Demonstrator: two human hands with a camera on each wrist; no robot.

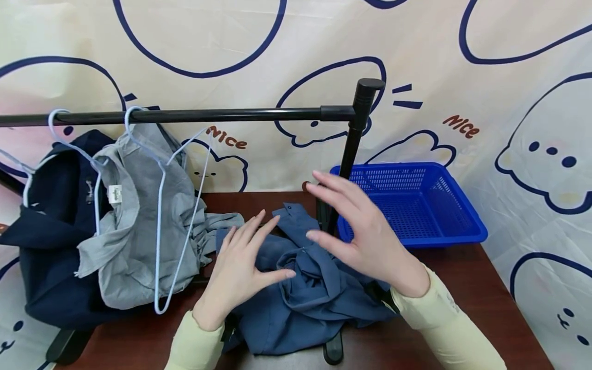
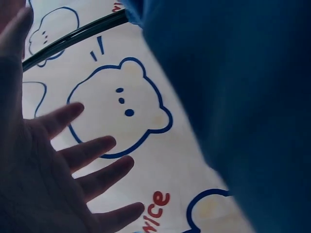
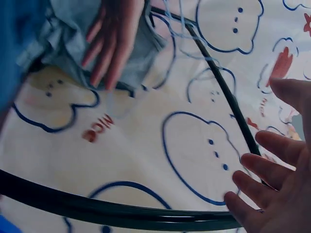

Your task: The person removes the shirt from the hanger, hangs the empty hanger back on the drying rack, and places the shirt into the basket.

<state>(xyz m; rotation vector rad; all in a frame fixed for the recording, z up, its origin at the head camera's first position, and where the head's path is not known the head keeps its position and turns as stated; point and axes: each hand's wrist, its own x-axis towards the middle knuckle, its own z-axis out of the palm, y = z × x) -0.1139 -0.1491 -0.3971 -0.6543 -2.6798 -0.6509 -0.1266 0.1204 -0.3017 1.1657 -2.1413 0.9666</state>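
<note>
A crumpled blue garment [image 1: 314, 308] lies in a heap on the table, a narrow strip with small dark dots at its far end. Over its left side is my left hand [image 1: 240, 267], fingers spread and nothing in them. My right hand [image 1: 370, 241] is raised above the garment's right side, near the rack's upright, its fingers extended and holding nothing. Both wrist views show the fingers apart; in the left one, blue cloth [image 2: 233, 97] fills the right side. How far the hands are above the heap is hard to tell.
A black rack rail [image 1: 231, 116] crosses behind the hands, joined to an upright post [image 1: 353, 139]. Pale blue hangers [image 1: 159, 246], a grey garment [image 1: 152, 205] and a navy garment [image 1: 55, 288] hang at left. A blue basket [image 1: 439, 240] stands at back right on the brown table [image 1: 490, 308].
</note>
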